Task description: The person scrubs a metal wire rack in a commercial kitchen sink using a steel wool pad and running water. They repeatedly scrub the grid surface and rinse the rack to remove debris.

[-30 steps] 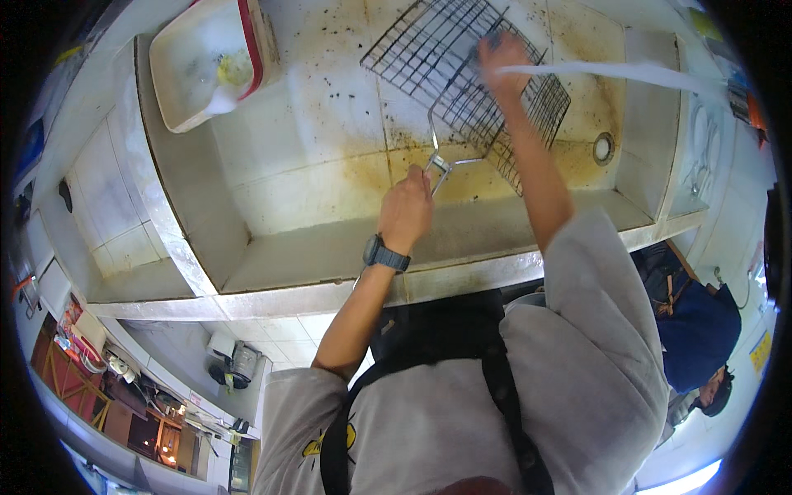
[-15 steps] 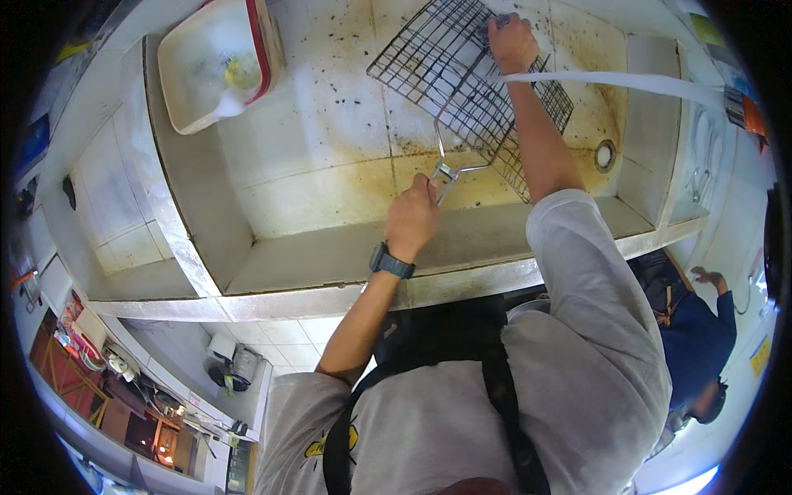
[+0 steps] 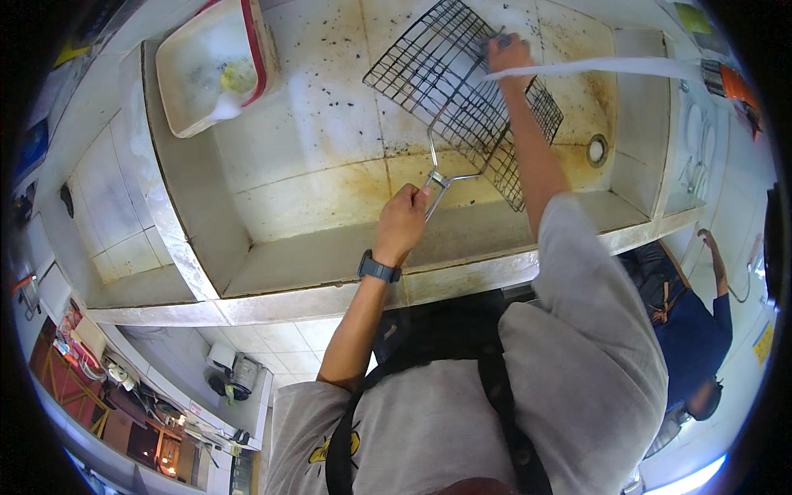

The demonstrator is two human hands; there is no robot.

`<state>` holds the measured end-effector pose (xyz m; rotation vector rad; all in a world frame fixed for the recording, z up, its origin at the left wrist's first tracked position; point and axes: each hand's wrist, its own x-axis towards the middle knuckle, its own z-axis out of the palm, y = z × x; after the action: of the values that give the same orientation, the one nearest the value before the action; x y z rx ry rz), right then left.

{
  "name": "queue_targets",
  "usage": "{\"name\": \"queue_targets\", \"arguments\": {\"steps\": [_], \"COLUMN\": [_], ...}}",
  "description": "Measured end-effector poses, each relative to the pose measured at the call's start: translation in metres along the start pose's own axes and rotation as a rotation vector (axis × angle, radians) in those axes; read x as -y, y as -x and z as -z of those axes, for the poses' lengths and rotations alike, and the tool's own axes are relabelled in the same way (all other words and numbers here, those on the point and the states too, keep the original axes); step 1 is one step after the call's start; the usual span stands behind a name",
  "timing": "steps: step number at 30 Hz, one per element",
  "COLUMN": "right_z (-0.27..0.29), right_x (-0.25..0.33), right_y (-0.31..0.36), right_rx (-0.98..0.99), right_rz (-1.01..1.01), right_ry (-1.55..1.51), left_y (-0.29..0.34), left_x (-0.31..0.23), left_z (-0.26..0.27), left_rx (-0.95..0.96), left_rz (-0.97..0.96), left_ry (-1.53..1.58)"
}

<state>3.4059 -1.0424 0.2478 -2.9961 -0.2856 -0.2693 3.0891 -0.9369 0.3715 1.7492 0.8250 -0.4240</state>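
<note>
A dark wire grill basket [image 3: 433, 70] lies tilted in the tiled sink, its two mesh halves spread apart. My left hand [image 3: 402, 221] is closed around its metal handle [image 3: 437, 188] near the sink's front wall. Against the far part of the mesh, my right hand [image 3: 510, 56] presses a grey scouring pad [image 3: 493, 43], mostly covered by the fingers. A whitish streak [image 3: 602, 68], seemingly a stream of water, comes from the right and meets my right wrist.
A cream basin [image 3: 188, 120] with a red rim holds suds and a yellowish sponge [image 3: 237, 78]. Dark crumbs dot the sink floor [image 3: 309, 157]. The drain [image 3: 597, 151] sits at the right. Beyond the front ledge at right, a person in dark blue [image 3: 697, 330] is close by.
Both hands and the grill basket have shifted slightly left in the view. My right hand stays at the far mesh with the pad. The other person's arm has moved.
</note>
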Motion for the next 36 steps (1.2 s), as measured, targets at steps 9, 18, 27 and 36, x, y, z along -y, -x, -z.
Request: {"name": "queue_targets", "arguments": {"steps": [9, 18, 27, 36], "right_z": [0.058, 0.050, 0.083, 0.024], "right_x": [-0.005, -0.002, 0.047, 0.047], "right_y": [0.071, 0.022, 0.114, 0.039], "right_rx": [0.146, 0.311, 0.037, 0.138], "right_rz": [-0.069, -0.158, 0.277, 0.267], "right_ry": [-0.076, -0.258, -0.237, -0.137], "left_y": [0.006, 0.027, 0.051, 0.060], "left_x": [-0.005, 0.031, 0.026, -0.010], "left_z": [0.006, 0.018, -0.001, -0.033], "left_rx": [0.200, 0.136, -0.297, -0.415], "left_rz": [0.285, 0.218, -0.025, -0.119], "left_ry": [0.428, 0.651, -0.273, -0.505]}}
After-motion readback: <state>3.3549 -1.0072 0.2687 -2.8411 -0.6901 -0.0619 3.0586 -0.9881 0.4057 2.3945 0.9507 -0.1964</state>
